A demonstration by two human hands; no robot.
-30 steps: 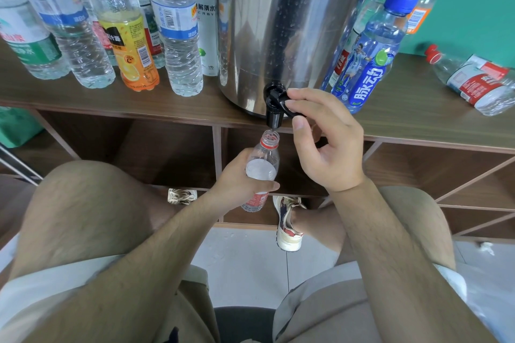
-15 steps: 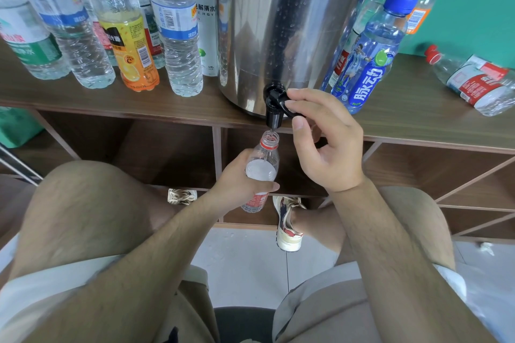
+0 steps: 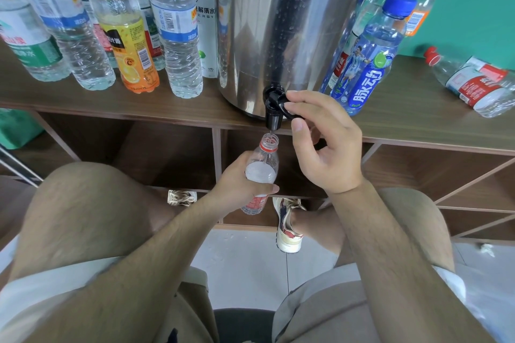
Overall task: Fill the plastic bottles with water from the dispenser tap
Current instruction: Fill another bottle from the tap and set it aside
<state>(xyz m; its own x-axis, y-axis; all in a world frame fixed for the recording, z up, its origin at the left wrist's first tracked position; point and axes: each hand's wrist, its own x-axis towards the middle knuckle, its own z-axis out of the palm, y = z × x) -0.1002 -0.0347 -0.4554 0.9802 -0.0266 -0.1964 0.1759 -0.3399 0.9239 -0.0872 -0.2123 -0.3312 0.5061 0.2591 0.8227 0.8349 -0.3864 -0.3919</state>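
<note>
L hand point(image 3: 237, 184) grips small bottle point(image 3: 263, 164) at mid-body, upright; neck above the fingers, directly under tap point(image 3: 273, 108). R hand point(image 3: 326, 145), above-right of L, pinches tap lever w/ thumb + index.

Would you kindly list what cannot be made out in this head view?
Head view:
- Water level in the held bottle: the left hand and the label cover its body.
- Top of the dispenser: cut off by the upper edge.
- Part of the tap lever: hidden by the right hand.

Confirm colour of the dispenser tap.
The tap is black; head view shows it best.
</note>
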